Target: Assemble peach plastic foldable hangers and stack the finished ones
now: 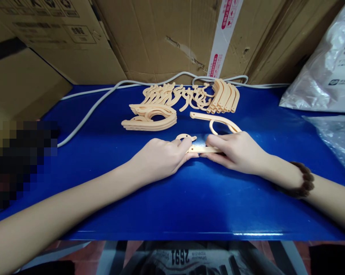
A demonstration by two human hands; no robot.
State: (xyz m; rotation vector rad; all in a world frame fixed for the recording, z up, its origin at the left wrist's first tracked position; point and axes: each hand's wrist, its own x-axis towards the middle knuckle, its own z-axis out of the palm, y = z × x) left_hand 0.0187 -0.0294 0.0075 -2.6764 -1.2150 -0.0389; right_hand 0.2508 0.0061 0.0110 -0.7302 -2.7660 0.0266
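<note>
Two bare hands meet at mid-counter over a flat peach plastic piece point(202, 149). The left hand point(161, 158) lies palm down, fingers point(186, 145) narrow and pressing the piece's left end, where a small ring-shaped part point(185, 136) shows just above the thumb. The right hand point(237, 152), w/ a dark bead bracelet point(304, 183) at the wrist, pinches the right end, fingers closed on it. Whether the ring part and the flat piece are already joined can't be told.

Progress, as judged from the layout: just behind the hands lies one loose hanger arm w/ hook point(215, 121); further back, a neat stack of flat hanger arms point(151, 118), a row of hook pieces point(175, 95) and a stack of curved pieces point(225, 100) stood on edge. Most parts appear to be lying in their piles, so much seems left.

Setting: glossy blue counter point(189, 198), a white cable point(97, 105) snaking along its back, cardboard boxes point(149, 38) behind, clear plastic bags point(324, 65) at right. A pixelated patch covers the left edge.
</note>
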